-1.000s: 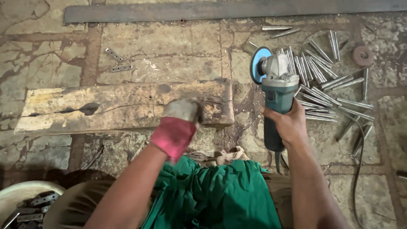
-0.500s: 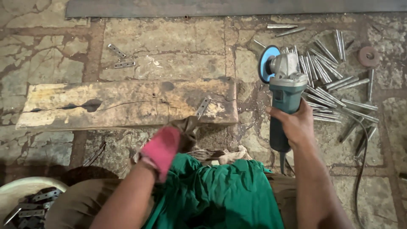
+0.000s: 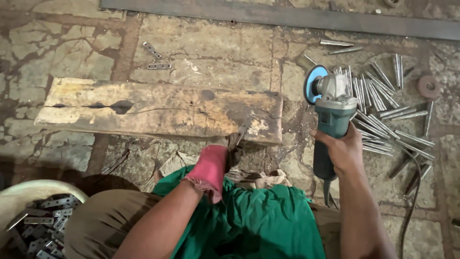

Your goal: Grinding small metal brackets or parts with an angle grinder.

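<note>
The gloved left hand [image 3: 225, 156] pinches a flat metal strip [image 3: 243, 130] against the wooden plank's [image 3: 158, 110] near edge for support, while the right hand [image 3: 341, 152], right of the plank, wraps the angle grinder [image 3: 330, 115], disc clear.

A small flat metal strip [image 3: 243, 129] stands tilted on the near right edge of a cracked wooden plank [image 3: 158, 110], pinched at its lower end by the gloved left hand [image 3: 225, 151]. A teal angle grinder [image 3: 330, 120] with a blue disc lies lengthwise just right of the plank, disc end away, gripped by the bare right hand [image 3: 342, 151].
</note>
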